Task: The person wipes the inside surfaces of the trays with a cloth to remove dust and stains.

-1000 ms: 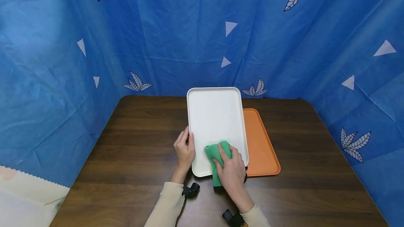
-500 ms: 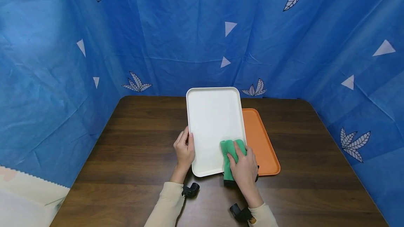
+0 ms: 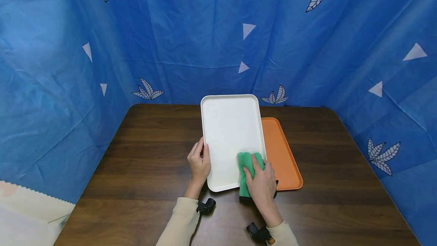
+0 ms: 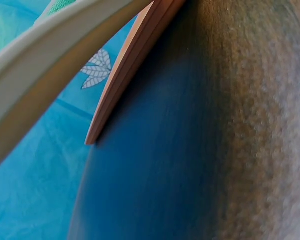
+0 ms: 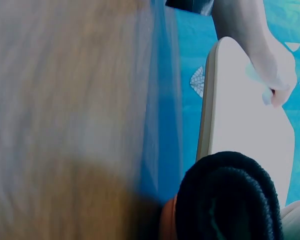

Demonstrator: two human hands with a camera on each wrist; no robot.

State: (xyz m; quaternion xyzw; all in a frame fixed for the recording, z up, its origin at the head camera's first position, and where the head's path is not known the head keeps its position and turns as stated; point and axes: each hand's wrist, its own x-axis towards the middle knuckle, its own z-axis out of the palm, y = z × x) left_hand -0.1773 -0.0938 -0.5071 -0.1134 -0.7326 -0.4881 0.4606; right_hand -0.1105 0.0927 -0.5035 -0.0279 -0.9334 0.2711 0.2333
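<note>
A white rectangular tray (image 3: 230,128) is held tilted up in the head view, partly covering an orange tray (image 3: 281,158) on the table. My left hand (image 3: 199,166) grips the white tray's left edge, thumb on the near face. At its lower right corner my right hand (image 3: 261,185) holds a folded green cloth (image 3: 245,183) against the surface. The cloth's dark underside (image 5: 230,165) shows as a thick fold in the right wrist view. From the left wrist, the white tray's rim (image 4: 55,65) stands apart from the orange tray's layered edge (image 4: 122,80).
Around the trays spreads a dark wooden table (image 3: 153,155). A blue patterned curtain (image 3: 191,41) encloses its back and sides. Black cameras are strapped to the left wrist (image 3: 206,206) and the right wrist (image 3: 257,232).
My right hand has slid the green cloth rightward across the white tray's lower part, then slightly back left. The left hand and both trays stay nearly where they were.
</note>
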